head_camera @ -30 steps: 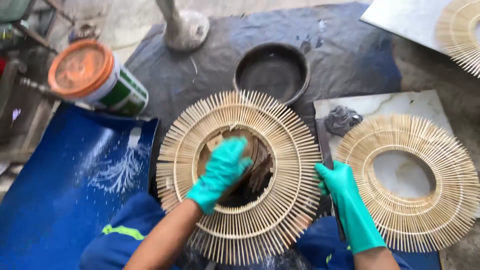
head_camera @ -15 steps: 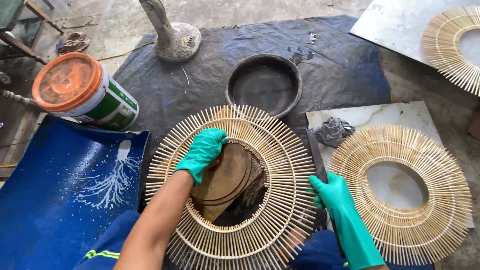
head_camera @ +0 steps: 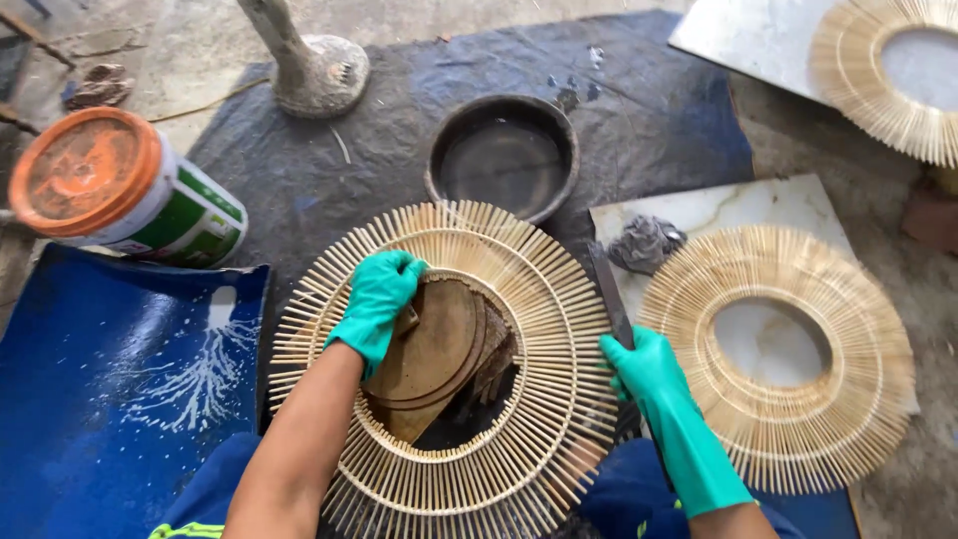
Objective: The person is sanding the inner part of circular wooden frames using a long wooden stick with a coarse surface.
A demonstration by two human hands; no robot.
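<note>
I see even, soft daylight across the whole view, bright without harsh shadows; only faint shading sits under the stick ring [head_camera: 449, 369] and inside the dark bowl [head_camera: 504, 158]. The blue sheet [head_camera: 110, 379] gives a dull sheen, and the pale slab [head_camera: 758, 40] at top right looks slightly washed out. Focus is sharp at centre, with mild wide-angle bending toward the edges
</note>
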